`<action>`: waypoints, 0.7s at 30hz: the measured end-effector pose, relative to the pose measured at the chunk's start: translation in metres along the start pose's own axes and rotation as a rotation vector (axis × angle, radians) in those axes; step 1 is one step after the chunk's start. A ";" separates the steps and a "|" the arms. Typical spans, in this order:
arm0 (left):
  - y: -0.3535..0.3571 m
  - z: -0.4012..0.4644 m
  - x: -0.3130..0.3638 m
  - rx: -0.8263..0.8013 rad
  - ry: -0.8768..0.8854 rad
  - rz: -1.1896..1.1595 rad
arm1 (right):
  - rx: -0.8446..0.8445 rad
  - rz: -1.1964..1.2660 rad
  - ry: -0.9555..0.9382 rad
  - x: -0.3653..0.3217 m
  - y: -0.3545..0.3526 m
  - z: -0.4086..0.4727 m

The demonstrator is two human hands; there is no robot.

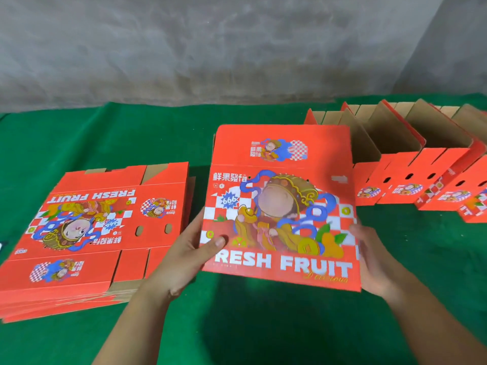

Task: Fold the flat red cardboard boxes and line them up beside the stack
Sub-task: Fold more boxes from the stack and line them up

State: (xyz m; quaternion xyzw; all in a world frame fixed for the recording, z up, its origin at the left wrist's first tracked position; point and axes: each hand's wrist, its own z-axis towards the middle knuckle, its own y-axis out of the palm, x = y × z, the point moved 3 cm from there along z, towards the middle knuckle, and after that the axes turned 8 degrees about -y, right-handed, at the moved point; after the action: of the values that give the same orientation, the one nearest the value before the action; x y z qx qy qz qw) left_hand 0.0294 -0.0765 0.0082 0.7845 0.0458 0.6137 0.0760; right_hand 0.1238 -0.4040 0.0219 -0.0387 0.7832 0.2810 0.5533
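Red "FRESH FRUIT" box (282, 206) held mid-table above the green cloth (131, 133), printed face up. Left hand (184, 248) grips its left edge, thumb on top. Right hand (374, 259) clasps the right edge. Stack of flat boxes (87, 233) just left. Row of folded boxes (411, 164) right, open tops up.

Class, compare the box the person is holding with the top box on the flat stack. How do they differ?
The held box is lifted off the green table, gripped by the left hand and right hand; the stack's top box lies flat. The held box's print reads upright, the stack's upside down. Both are red with "FRESH FRUIT" artwork.
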 end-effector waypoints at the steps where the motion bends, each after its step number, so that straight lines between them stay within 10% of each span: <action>1: -0.004 0.001 -0.002 -0.025 0.014 -0.031 | -0.012 -0.003 0.028 0.004 0.000 -0.002; 9: 0.003 0.041 0.000 0.485 0.054 0.234 | 0.265 -0.299 -0.405 0.030 0.015 0.025; 15: 0.117 0.087 0.005 0.051 -0.031 -0.279 | 0.585 -0.696 -0.583 0.072 0.054 0.065; 21: 0.109 0.141 -0.002 0.049 0.044 0.055 | 0.654 -0.562 -0.453 0.086 0.015 0.102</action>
State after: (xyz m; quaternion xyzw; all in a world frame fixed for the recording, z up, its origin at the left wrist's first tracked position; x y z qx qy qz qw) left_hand 0.1632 -0.1935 -0.0079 0.7735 0.0411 0.6313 0.0388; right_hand 0.1715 -0.3209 -0.0718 -0.0107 0.6495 -0.1390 0.7475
